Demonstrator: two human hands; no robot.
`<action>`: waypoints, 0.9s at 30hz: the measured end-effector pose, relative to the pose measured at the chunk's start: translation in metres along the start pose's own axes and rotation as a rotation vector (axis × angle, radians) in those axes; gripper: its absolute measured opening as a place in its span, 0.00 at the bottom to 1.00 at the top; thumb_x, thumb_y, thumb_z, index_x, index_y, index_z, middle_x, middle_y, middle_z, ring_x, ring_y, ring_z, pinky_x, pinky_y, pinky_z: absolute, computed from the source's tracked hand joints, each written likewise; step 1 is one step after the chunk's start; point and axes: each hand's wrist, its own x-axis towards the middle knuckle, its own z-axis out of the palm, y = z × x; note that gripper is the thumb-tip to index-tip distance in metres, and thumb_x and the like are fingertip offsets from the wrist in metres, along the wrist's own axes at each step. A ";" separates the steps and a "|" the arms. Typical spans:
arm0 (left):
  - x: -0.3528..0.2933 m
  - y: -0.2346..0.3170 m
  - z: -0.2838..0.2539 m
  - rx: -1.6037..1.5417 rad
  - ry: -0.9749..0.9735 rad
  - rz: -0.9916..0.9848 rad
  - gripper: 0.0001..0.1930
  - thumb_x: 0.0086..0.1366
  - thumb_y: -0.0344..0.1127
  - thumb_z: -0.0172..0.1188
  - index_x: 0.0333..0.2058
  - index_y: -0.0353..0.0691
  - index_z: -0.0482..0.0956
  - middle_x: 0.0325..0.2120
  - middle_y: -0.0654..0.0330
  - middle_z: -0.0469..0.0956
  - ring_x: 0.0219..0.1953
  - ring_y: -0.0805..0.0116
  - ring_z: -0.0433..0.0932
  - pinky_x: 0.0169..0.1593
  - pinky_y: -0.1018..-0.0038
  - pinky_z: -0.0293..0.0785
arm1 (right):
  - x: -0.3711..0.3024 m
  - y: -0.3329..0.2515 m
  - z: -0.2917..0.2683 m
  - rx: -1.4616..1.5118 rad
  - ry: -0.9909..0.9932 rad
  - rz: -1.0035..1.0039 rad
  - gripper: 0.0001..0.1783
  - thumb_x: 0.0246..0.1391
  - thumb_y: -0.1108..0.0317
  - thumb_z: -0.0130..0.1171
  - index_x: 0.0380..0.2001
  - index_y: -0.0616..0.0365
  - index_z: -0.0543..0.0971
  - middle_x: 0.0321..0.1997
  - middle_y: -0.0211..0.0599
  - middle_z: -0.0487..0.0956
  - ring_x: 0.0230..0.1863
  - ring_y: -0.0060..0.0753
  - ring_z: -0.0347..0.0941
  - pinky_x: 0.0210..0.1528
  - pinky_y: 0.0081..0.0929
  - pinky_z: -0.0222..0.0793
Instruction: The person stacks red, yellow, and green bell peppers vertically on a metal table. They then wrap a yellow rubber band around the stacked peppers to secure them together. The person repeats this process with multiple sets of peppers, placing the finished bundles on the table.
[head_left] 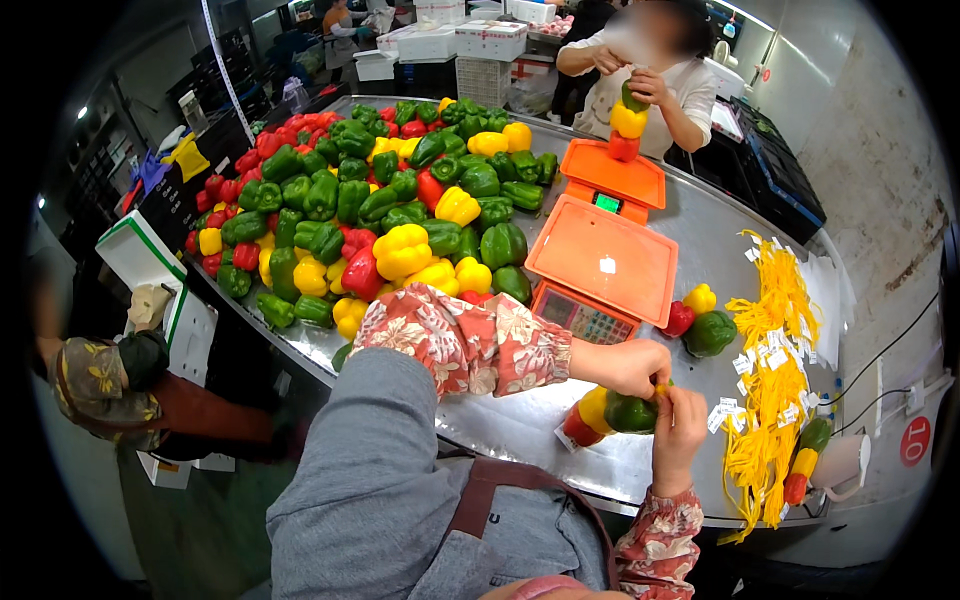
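A row of three bell peppers lies on the metal table in front of me: a red pepper [581,428], a yellow pepper [594,409] and a green pepper [631,413]. At the green end, my left hand [640,368] and my right hand [680,432] meet. Both are closed, fingertips pinching a small bit of yellow netting [663,389]; its exact shape is mostly covered by the fingers. By the red end shows a white tag [565,437]. Just beyond my hands sit a loose red pepper [679,319], yellow pepper [700,297] and green pepper [710,334].
An orange scale [605,255] stands ahead, with a second orange scale [613,172] behind it. Many mixed peppers [350,200] heap at the left. Yellow net bags with white tags [770,400] lie right, near a pale mug [840,465]. Across the table a person [660,90] holds stacked peppers.
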 end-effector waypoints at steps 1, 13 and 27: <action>0.000 0.002 0.000 0.000 -0.009 -0.002 0.08 0.40 0.26 0.60 0.23 0.32 0.76 0.27 0.52 0.73 0.34 0.55 0.73 0.39 0.67 0.69 | 0.003 -0.001 -0.003 0.000 -0.041 0.002 0.06 0.44 0.78 0.56 0.30 0.62 0.74 0.27 0.41 0.72 0.29 0.42 0.68 0.32 0.32 0.64; 0.001 0.001 0.006 -0.096 -0.056 -0.053 0.06 0.38 0.27 0.61 0.20 0.34 0.77 0.28 0.53 0.72 0.33 0.56 0.72 0.37 0.68 0.69 | 0.006 -0.001 -0.009 -0.029 -0.194 -0.064 0.04 0.43 0.78 0.54 0.26 0.60 0.70 0.25 0.40 0.69 0.29 0.43 0.65 0.30 0.35 0.62; -0.021 0.005 0.005 0.142 0.247 0.340 0.03 0.46 0.26 0.58 0.23 0.37 0.75 0.26 0.57 0.75 0.32 0.56 0.71 0.38 0.66 0.67 | -0.012 0.014 0.004 0.338 -0.060 0.147 0.09 0.44 0.79 0.57 0.30 0.61 0.70 0.31 0.37 0.69 0.30 0.31 0.65 0.33 0.24 0.63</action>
